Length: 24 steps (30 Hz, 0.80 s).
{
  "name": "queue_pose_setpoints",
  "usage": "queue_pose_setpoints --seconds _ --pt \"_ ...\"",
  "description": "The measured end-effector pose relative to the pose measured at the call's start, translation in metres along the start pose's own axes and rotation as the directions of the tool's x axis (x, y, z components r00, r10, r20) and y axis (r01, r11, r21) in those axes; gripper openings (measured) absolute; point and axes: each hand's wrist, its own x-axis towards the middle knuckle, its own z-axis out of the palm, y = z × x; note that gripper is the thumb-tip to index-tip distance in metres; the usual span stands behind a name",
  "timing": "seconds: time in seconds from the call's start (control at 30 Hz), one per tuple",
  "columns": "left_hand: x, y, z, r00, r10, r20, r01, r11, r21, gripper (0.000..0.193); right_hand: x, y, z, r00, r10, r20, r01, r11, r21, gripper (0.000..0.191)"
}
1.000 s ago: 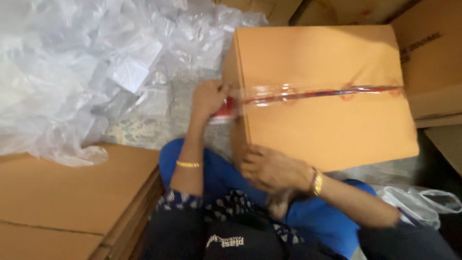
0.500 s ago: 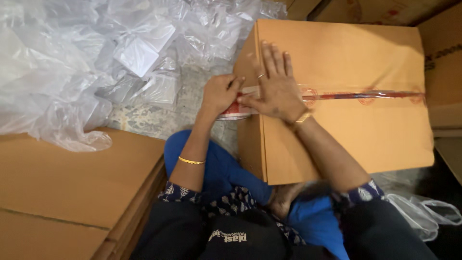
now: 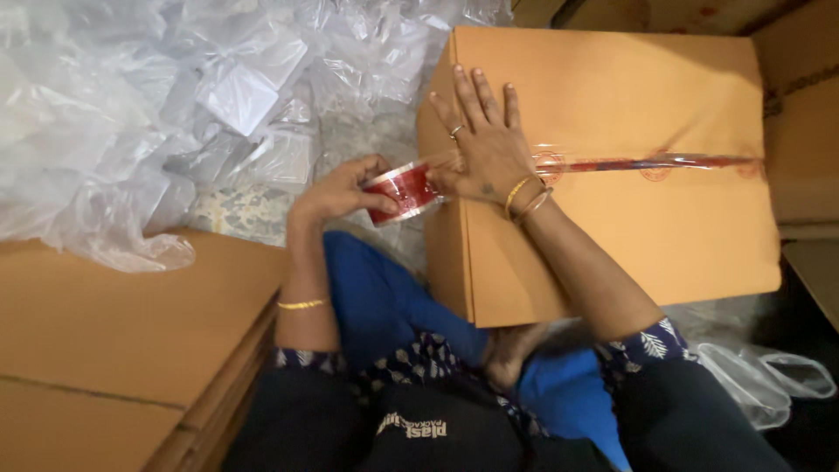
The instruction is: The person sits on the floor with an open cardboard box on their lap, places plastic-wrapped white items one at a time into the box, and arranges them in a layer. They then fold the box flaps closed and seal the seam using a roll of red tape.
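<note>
Two bare hands at work on one closed cardboard box [image 3: 629,227], seen from above by the head camera. Left hand [image 3: 336,194] curled around a roll of red-printed packing tape [image 3: 404,190], fingers wrapped over the outer rim and thumb below, roll held just off the box's near left corner and above a blue-clad knee [image 3: 384,297]. Right hand [image 3: 485,144] laid flat on the box top, fingers spread wide and straight, holding nothing, palm pressing down on the tape end close to the left edge; a ring on one finger, thin gold bangles at the wrist. Clear tape strip [image 3: 647,163] with red marks stretched from under that palm across the top seam, reaching the far right edge, somewhat wrinkled along its length. A short span of tape running from the roll to the box edge, touching the heel of the right hand. A gold bangle on the left forearm as well. Box standing on the floor, between the knees and further brown cartons [image 3: 804,131] at the right. Heaped clear plastic bags [image 3: 175,114] filling the upper left, well apart from both hands. Flat cardboard sheets [image 3: 114,341] stacked at the lower left, just beside the left leg. More crumpled clear plastic [image 3: 769,380] at the lower right, near the right knee.
</note>
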Motion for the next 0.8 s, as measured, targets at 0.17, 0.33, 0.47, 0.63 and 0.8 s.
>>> queue_pose_setpoints --seconds 0.17,0.33,0.47,0.63,0.8 --pt "-0.002 0.017 -0.018 0.918 -0.268 -0.292 0.389 0.752 0.533 0.055 -0.003 0.001 0.0 0.999 -0.013 -0.05 0.014 1.0 0.02 0.108" --pt "0.012 -0.001 0.002 0.869 -0.374 -0.325 0.492 0.727 0.479 0.065 -0.001 0.001 0.003 0.999 0.036 -0.008 -0.035 0.998 0.059 0.108" --pt "0.05 -0.009 0.034 0.885 -0.351 -0.307 0.462 0.75 0.474 0.068 0.003 0.001 0.005 0.997 0.072 0.008 -0.072 0.997 0.041 0.106" --pt "0.058 -0.001 0.04 0.89 -0.295 -0.348 0.453 0.661 0.598 0.079 0.005 -0.004 0.003 0.996 0.084 -0.03 -0.085 0.996 -0.01 0.103" --pt "0.055 0.007 0.064 0.774 0.294 -0.56 -0.421 0.901 -0.108 0.089 0.002 -0.008 -0.005 0.993 0.114 0.04 -0.116 0.991 0.063 0.107"
